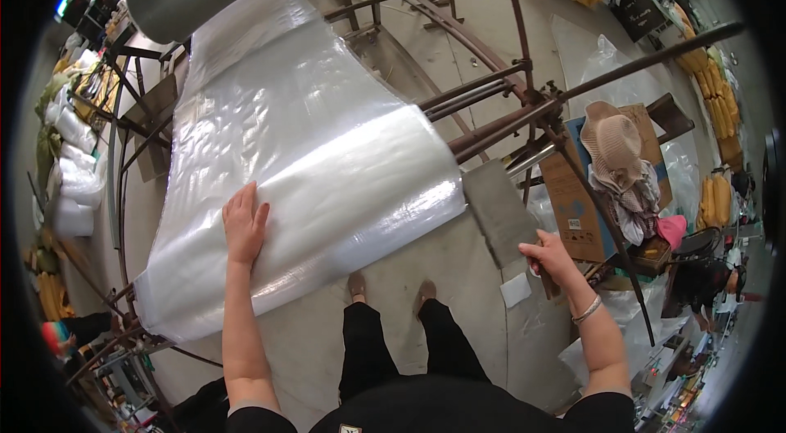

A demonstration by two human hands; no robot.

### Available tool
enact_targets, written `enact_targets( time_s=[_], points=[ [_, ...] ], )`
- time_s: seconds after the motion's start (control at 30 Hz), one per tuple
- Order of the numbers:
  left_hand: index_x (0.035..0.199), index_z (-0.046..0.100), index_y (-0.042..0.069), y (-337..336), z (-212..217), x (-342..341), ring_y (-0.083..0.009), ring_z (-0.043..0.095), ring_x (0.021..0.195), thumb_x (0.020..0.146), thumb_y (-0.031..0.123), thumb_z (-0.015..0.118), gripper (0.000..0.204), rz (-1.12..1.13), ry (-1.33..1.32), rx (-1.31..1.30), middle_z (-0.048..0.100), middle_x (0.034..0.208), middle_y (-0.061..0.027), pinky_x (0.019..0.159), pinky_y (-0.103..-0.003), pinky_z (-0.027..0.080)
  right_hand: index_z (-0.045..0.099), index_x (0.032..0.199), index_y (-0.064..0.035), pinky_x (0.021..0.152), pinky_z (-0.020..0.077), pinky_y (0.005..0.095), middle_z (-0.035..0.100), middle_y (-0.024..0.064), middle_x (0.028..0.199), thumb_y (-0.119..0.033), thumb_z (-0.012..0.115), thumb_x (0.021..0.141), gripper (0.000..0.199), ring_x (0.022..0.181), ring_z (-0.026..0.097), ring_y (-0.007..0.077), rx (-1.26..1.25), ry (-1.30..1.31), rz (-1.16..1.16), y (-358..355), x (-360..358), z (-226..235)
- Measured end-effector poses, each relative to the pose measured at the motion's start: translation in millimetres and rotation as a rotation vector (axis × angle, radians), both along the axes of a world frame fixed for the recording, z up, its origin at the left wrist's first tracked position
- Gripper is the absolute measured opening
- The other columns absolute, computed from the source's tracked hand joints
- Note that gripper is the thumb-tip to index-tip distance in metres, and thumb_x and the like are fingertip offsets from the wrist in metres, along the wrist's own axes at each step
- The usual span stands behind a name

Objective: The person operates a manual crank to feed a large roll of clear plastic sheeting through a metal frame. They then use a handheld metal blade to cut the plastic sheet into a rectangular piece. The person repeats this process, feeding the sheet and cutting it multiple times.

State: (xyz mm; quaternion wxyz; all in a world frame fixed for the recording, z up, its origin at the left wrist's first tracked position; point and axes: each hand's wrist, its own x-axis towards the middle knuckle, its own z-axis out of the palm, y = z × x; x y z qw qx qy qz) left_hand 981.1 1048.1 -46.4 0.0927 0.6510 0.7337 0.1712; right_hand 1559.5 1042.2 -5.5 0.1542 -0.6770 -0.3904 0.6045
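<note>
Head view: film (323, 175) lies under uncurled left grip (246, 224); right grip (553, 258) clamps bladed tool (504, 212).

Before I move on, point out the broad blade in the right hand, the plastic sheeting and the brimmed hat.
Broad blade (503, 212): head view, middle of its flat grey face.
Plastic sheeting (303, 163): head view, middle of its upper surface.
Brimmed hat (616, 141): head view, on its crown.

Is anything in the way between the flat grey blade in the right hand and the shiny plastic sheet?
Nothing visible is. The right hand holds the flat grey blade with its far end close by the right edge of the plastic sheet; I can't tell if they touch.
</note>
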Motion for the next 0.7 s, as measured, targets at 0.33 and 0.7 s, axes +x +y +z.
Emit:
enact_targets(
  time_s=[0.33,0.7],
  points=[
    [0.141,0.039,0.001,2,3,25,-0.0340,0.031,0.139,0.094,0.046,0.051,0.066,-0.132,-0.043,0.070,0.041,0.145,-0.0175,0.113,-0.044,0.022,0.057,0.086,-0.0026,0.041,0.0383,0.0232,0.055,0.0019,0.059,-0.018,0.070,0.084,0.020,0.043,0.049,0.0085,-0.070,0.006,0.086,21,2,30],
    [0.113,0.060,0.002,153,53,273,-0.0298,0.052,0.116,0.080,0.047,0.068,0.056,-0.900,0.145,-0.174,0.062,0.108,-0.0125,0.112,-0.045,0.025,0.056,0.089,-0.0032,0.039,0.0408,0.0246,0.054,0.0024,0.059,-0.020,0.069,0.085,0.021,0.044,0.050,0.0093,-0.034,-0.109,0.112,26,12,32]
  ],
)
